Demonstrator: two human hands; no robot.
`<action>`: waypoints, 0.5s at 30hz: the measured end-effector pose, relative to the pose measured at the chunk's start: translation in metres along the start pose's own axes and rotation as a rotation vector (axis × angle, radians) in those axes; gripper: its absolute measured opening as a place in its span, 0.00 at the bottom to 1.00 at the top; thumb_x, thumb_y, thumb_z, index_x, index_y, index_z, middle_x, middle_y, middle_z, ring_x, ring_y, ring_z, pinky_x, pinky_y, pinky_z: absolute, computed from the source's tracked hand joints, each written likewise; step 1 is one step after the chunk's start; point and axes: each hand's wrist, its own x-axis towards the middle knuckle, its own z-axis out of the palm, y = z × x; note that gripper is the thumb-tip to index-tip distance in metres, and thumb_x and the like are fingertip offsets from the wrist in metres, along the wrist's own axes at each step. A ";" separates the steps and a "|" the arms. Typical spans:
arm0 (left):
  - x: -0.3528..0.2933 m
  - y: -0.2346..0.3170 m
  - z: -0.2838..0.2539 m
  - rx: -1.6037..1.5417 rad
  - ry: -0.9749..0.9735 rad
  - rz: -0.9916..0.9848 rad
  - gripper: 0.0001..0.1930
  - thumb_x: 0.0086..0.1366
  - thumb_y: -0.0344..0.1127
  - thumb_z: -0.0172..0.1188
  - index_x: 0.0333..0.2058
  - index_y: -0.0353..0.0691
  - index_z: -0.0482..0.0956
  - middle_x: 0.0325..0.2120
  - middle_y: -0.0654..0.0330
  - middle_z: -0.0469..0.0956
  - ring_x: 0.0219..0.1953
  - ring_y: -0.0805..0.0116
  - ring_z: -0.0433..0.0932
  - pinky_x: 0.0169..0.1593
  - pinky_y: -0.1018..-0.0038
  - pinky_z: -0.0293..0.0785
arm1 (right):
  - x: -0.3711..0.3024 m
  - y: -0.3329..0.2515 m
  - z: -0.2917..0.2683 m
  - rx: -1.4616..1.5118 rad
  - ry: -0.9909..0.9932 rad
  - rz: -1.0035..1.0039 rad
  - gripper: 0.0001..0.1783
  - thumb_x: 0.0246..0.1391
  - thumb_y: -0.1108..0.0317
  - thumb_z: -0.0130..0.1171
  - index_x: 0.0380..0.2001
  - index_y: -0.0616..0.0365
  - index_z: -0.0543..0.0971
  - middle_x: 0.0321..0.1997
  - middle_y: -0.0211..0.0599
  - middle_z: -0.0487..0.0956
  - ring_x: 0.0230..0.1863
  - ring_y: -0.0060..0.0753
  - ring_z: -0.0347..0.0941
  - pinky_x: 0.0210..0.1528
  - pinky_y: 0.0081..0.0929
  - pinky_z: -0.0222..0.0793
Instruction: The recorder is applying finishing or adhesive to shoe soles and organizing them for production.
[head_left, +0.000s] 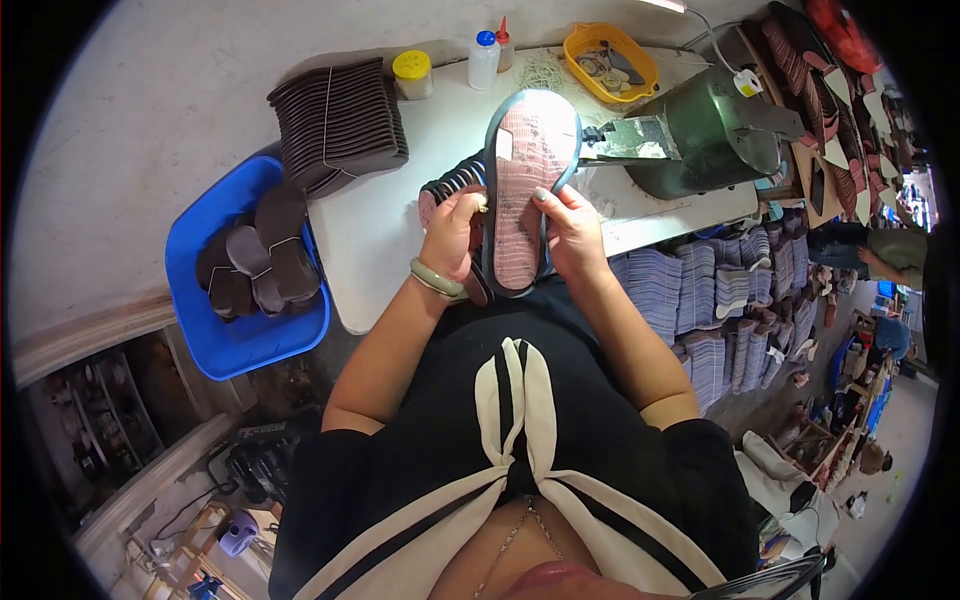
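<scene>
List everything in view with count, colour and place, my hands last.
Shoe sole: one, pinkish with dark rim, centre
Table: one, whitish, centre
Striped soles: several, dark and pale, left of shoe sole
Tied stack: one, dark brown, table's back left
Tub: one, blue, left of table
Tied bundles: count unclear, dark brown, in tub
Jar: one, yellow-lidded, table's back
Blue-capped bottle, red-tipped bottle: one each, right of jar
Basket: one, yellow, table's back
Machine: one, green, table's right
Sole stacks: many, grey-striped, right of table
Co-worker: one, grey-green top, far right
Distant clutter: uncountable, mixed, lower right
Left hand: one, bare, shoe sole's left edge
Right hand: one, bare, shoe sole's right edge
</scene>
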 end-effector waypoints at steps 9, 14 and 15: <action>0.007 0.031 0.008 0.277 -0.200 -0.017 0.14 0.64 0.43 0.57 0.43 0.40 0.73 0.34 0.66 0.76 0.35 0.82 0.73 0.34 0.85 0.71 | 0.016 -0.031 -0.001 -0.344 -0.179 0.018 0.18 0.52 0.68 0.62 0.45 0.65 0.76 0.42 0.31 0.78 0.41 0.18 0.71 0.47 0.18 0.66; 0.016 0.034 0.004 0.092 -0.051 0.033 0.09 0.62 0.31 0.58 0.41 0.39 0.74 0.32 0.65 0.78 0.32 0.76 0.77 0.36 0.77 0.78 | 0.006 -0.050 -0.014 -0.585 -0.100 0.086 0.16 0.51 0.70 0.61 0.45 0.61 0.77 0.37 0.26 0.78 0.34 0.15 0.70 0.37 0.15 0.66; 0.018 0.033 -0.002 0.107 -0.050 0.050 0.10 0.62 0.32 0.59 0.42 0.40 0.74 0.33 0.64 0.78 0.32 0.75 0.78 0.36 0.77 0.78 | -0.002 -0.052 -0.020 -0.572 -0.110 0.108 0.17 0.51 0.70 0.62 0.45 0.61 0.77 0.36 0.26 0.78 0.33 0.14 0.70 0.36 0.15 0.66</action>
